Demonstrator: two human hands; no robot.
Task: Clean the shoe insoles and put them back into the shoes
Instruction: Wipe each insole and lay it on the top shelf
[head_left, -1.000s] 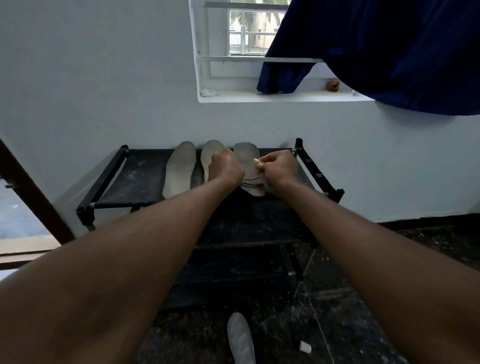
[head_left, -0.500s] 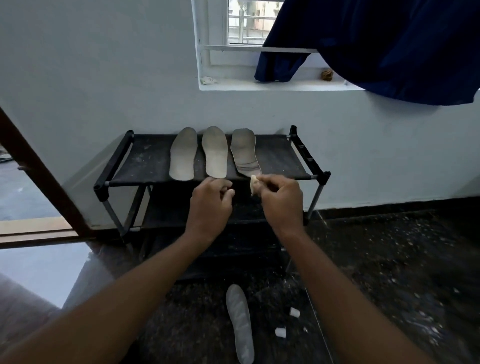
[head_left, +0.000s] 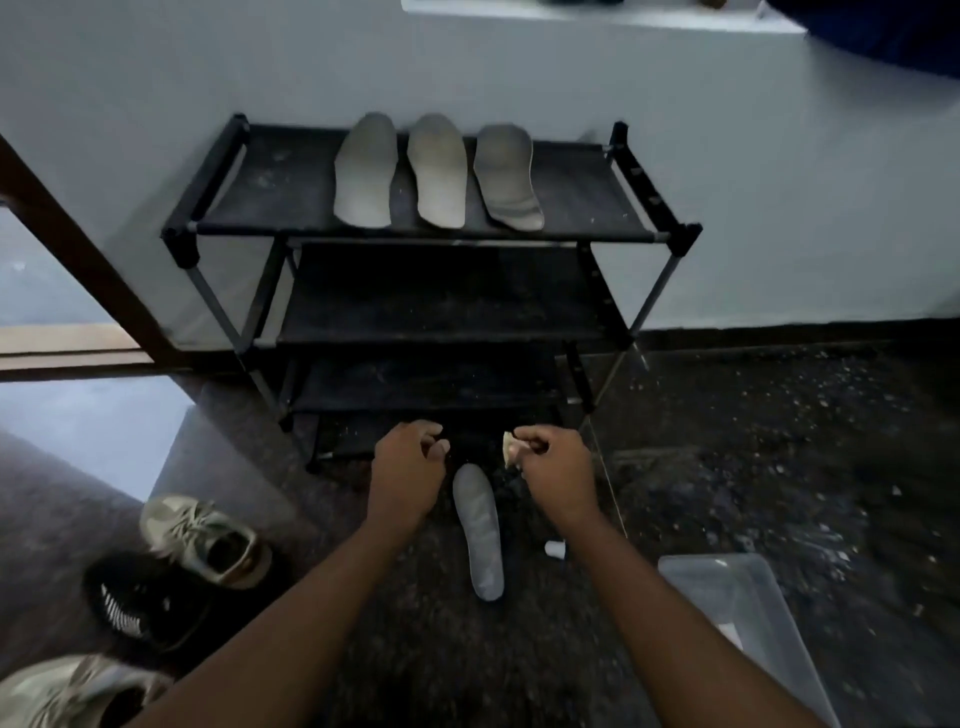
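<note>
Three insoles are laid side by side on the top shelf of the shoe rack (head_left: 291, 182), heels toward its front edge: left insole (head_left: 365, 171), middle insole (head_left: 438, 171), right insole (head_left: 508, 179). A fourth insole (head_left: 480, 530) lies on the floor before the rack's foot, between the hands. The left hand (head_left: 408, 465) is held with fingers loosely curled, nothing gripped. The right hand (head_left: 556, 467) is pinched on a pale scrap (head_left: 509, 447) (a wipe, by judgement; too blurred to confirm). Step judged: the floor insole is to be cleaned next, which calls for it to be lifted or pinned by the left hand. A grey sneaker (head_left: 208, 540) and a black shoe (head_left: 135, 603) are noted at the floor's left. A second grey sneaker (head_left: 67, 691) is cut off at the corner. No fourth shoe is seen.
</note>
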